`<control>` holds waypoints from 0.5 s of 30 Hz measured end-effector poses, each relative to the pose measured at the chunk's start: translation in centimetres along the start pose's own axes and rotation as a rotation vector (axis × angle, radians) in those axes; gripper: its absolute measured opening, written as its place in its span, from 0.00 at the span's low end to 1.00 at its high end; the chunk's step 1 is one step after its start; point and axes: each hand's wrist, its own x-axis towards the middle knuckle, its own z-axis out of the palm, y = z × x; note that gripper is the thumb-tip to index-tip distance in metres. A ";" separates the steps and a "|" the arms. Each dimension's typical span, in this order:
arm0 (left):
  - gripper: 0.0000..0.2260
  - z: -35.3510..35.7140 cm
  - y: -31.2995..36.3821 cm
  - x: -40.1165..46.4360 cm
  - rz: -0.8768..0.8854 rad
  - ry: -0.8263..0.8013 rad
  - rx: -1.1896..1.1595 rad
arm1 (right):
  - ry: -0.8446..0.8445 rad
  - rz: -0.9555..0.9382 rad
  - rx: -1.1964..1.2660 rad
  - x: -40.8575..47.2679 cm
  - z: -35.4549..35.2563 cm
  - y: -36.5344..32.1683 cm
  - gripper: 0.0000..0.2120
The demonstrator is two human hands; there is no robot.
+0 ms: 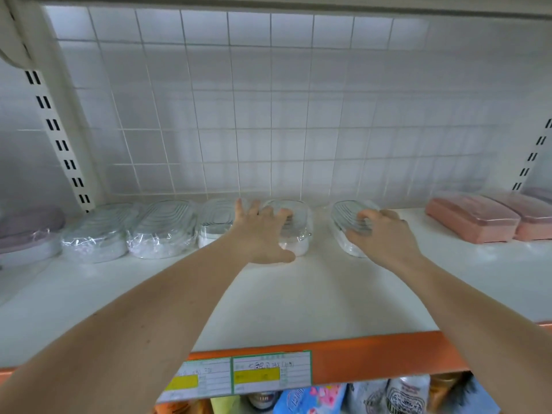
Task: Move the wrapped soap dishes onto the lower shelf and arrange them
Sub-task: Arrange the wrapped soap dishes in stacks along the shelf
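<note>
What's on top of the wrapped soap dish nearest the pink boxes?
The right hand rests on that soap dish, fingers curled over its ridged top. The hand hides the dish's right half.

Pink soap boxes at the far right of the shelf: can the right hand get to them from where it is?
Probably yes. The right hand rests on a wrapped clear soap dish, and only bare white shelf lies between it and the pink soap boxes.
</note>
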 end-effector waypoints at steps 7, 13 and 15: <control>0.30 1.5 -0.7 -0.2 -0.121 0.077 -0.035 | 0.038 0.005 0.046 0.3 0.9 -1.9 0.24; 0.31 1.9 -1.5 -0.5 -0.106 0.137 0.045 | -0.069 -0.081 0.019 0.2 2.6 -3.7 0.27; 0.31 1.9 -1.5 -0.5 -0.100 0.128 0.061 | -0.173 -0.121 -0.081 0.2 2.7 -3.9 0.30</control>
